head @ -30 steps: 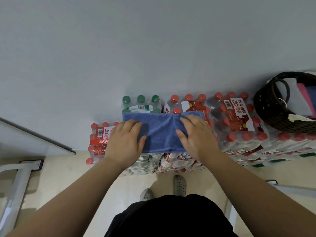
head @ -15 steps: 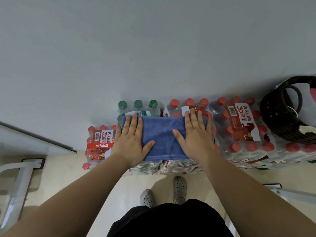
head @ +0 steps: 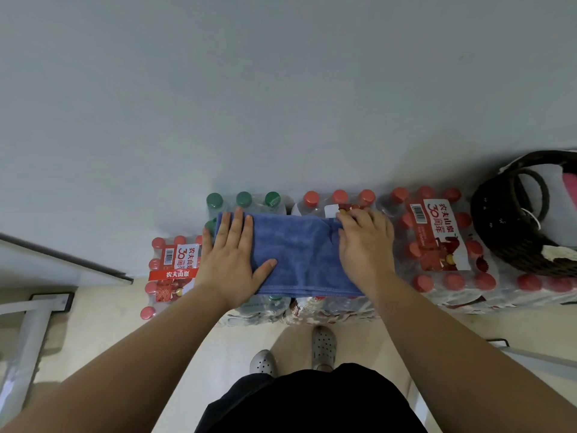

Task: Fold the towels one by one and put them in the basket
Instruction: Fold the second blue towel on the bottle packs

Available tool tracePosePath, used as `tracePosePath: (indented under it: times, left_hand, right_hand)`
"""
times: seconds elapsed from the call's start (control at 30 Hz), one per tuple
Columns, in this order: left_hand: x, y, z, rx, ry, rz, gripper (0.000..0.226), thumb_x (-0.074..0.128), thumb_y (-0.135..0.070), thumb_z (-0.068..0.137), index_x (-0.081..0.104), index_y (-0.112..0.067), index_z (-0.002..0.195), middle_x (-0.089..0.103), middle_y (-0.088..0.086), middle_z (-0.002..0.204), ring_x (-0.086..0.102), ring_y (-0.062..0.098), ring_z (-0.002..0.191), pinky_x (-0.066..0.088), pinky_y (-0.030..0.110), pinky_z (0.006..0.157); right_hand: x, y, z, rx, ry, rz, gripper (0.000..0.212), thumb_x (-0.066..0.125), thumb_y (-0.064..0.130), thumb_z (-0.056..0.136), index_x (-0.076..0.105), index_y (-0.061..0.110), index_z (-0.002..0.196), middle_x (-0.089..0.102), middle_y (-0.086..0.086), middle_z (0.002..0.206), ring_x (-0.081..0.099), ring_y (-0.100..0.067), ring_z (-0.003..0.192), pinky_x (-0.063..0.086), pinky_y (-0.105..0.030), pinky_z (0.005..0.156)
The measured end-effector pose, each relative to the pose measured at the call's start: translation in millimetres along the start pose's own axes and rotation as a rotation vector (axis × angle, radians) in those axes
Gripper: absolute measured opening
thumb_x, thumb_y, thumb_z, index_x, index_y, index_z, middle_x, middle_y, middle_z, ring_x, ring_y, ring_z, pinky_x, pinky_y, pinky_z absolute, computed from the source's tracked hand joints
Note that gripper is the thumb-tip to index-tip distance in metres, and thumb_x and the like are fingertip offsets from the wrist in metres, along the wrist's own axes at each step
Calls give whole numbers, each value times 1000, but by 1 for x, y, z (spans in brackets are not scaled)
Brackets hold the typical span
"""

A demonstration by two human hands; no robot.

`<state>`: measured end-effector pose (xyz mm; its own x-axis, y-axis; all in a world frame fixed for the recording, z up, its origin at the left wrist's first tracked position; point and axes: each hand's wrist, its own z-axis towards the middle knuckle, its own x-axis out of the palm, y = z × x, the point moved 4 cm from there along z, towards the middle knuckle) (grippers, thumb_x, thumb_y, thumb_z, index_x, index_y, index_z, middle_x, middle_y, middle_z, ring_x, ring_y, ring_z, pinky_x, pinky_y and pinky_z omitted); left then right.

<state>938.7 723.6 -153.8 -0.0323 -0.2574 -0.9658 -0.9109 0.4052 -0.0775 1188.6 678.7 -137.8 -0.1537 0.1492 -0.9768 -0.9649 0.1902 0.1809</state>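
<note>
A blue towel point(head: 296, 254), folded into a flat band, lies on top of shrink-wrapped packs of water bottles. My left hand point(head: 232, 260) presses flat on its left end, fingers straight and thumb spread. My right hand point(head: 363, 245) lies on the right end with fingers curled at the far right corner, where the cloth bunches into a crease. A dark woven basket point(head: 512, 232) with a loop handle stands on the packs at the far right, with white and pink cloth inside it.
Packs of red-capped bottles point(head: 437, 242) and green-capped bottles point(head: 243, 200) stand against a grey wall. A lower pack point(head: 173, 270) sits at the left. White metal frame parts point(head: 28, 335) stand on the beige floor. My feet in grey clogs point(head: 323, 343) are below.
My right hand's fingers went from flat to curled on the towel's far right corner, bunching the cloth. My left hand stays pressed flat on the left end.
</note>
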Motion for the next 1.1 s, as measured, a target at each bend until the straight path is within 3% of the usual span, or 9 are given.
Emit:
tracePosePath:
  times: [0.13,0.3,0.4,0.47,0.53,0.6,0.67,0.93,1.1]
  left_hand:
    - [1,1,-1,-15,-3,0,97,0,-81,85,-17,-16,155,-23,5,162,-22,26,149,-3,55,121]
    - [-1,-5,1,-58,0,-10,99,-1,-81,83,-17,-15,155,-21,6,163,-21,26,149,0,56,121]
    - [-3,-7,6,-69,-9,-10,100,2,-82,84,-17,-14,155,-20,8,163,-19,28,150,0,55,122]
    - [-3,-6,8,-64,-17,-8,100,3,-81,84,-16,-13,155,-18,8,163,-18,28,150,0,54,122]
    - [-2,-5,7,-52,-28,-15,100,2,-81,84,-15,-13,155,-18,8,163,-19,27,150,-1,53,122]
    - [-3,-3,5,-40,-51,-45,98,3,-78,85,-11,-13,156,-17,8,164,-18,26,150,-2,52,122]
    - [-5,1,2,-55,-97,-79,91,7,-74,90,-5,-15,157,-15,10,164,-17,27,151,-4,50,122]
    - [-7,20,-21,-111,-76,-156,76,18,-67,95,1,-26,158,-1,10,166,-7,29,152,-11,42,116]
    - [-16,16,-16,-83,-69,-188,77,38,-57,97,16,-15,157,16,10,164,11,28,151,7,44,123]
  right_hand:
    - [-4,-7,13,-49,-41,-72,12,67,16,88,68,19,100,62,1,100,51,-28,104,35,-44,93]
    - [-14,-5,40,-72,22,-146,20,58,12,90,65,19,108,64,-2,103,51,-30,106,36,-48,95]
    - [-13,6,44,-76,67,-154,31,55,12,87,62,14,117,62,-9,119,47,-35,121,31,-55,106]
    - [-11,28,37,-111,97,-129,46,53,24,90,54,14,134,50,-14,143,38,-39,137,22,-60,114]
    - [-2,52,22,-179,199,-99,65,34,49,96,31,18,153,24,-12,162,19,-37,149,11,-61,119]
    - [14,60,6,-204,324,-110,80,10,66,92,2,21,159,-6,-8,167,-5,-33,153,-2,-59,121]
    - [25,54,-2,-158,364,-123,84,6,72,91,-14,24,157,-20,-7,165,-18,-32,151,-10,-56,121]
    - [23,50,-5,-91,371,-142,89,8,77,90,-12,23,157,-19,-10,165,-23,-35,150,-10,-60,119]
    - [14,74,-7,-178,323,-161,90,6,76,90,-6,19,159,-13,-3,167,-18,-30,151,-12,-62,118]
